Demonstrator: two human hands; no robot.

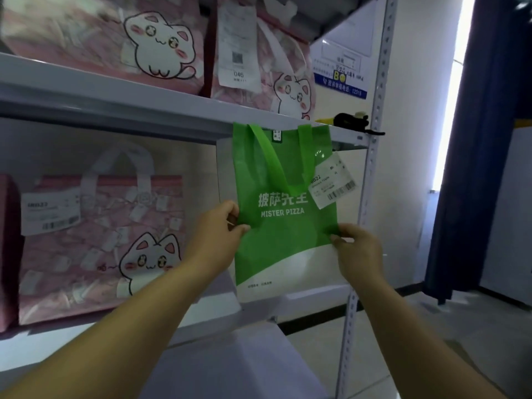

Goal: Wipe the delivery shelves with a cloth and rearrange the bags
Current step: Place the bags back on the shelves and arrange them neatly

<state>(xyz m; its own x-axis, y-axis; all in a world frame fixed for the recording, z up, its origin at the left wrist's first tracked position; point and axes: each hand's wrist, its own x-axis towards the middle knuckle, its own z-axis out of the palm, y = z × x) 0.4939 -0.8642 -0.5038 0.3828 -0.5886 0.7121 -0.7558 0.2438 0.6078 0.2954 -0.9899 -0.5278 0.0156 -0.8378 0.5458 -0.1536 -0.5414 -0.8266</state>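
Observation:
A green and white "Mister Pizza" bag stands upright at the right end of the middle shelf, a receipt tag hanging from its right side. My left hand pinches the bag's left edge. My right hand pinches its right edge. A pink cat-print bag stands to the left on the same shelf. Two more pink cat-print bags sit on the upper shelf. No cloth is visible.
A black object lies at the right end of the upper shelf. The rack's perforated white upright runs just right of the green bag. A blue notice hangs on the wall behind. A dark blue curtain hangs at the far right over tiled floor.

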